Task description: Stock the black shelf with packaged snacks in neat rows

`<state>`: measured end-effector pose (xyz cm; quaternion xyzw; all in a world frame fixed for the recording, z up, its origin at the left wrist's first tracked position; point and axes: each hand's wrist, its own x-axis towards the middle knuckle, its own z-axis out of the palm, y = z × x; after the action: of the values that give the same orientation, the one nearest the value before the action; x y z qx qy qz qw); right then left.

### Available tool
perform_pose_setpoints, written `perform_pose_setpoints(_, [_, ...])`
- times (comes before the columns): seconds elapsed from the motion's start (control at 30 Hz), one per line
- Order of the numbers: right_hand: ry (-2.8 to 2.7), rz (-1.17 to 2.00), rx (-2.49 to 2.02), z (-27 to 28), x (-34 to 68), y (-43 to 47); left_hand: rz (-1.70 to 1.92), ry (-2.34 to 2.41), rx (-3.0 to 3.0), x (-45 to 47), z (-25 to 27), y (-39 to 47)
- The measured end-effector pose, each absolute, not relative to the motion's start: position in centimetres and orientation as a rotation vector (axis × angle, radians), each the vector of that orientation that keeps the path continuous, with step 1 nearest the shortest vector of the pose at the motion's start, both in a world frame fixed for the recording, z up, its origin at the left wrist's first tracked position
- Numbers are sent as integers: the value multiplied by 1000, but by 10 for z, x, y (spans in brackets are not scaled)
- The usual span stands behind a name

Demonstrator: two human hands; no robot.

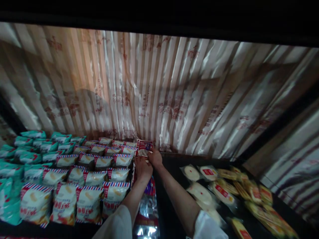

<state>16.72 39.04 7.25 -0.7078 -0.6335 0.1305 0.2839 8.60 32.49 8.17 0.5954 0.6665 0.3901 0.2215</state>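
My left hand (143,168) and my right hand (156,158) are close together at the back of a dark shelf. Both have their fingers curled at the lower part of a red and dark-purple packet (144,145), which leans near the back curtain. Below my left hand, more shiny purple and silver packets (147,210) lie in a column running toward me, partly covered by my left forearm. White snack bags with red and blue striped tops (116,196) stand in rows just left of that column.
Teal bags (31,157) fill the far left. On the right lie clear-wrapped round white flatbreads (199,192) and yellowish packs (267,215). A striped, printed plastic curtain (154,89) hangs behind, with a dark beam (159,20) overhead.
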Motion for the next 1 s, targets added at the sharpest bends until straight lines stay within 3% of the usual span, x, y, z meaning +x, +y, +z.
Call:
perform_pose_setpoints(0.6, [-1809,217,-1951,70,161,392,976,1964,1661,86,77,332])
perform_pose_setpoints(1.0, [-1627,253,-1665,65,178,355,1038,1849,1798,95,97,288])
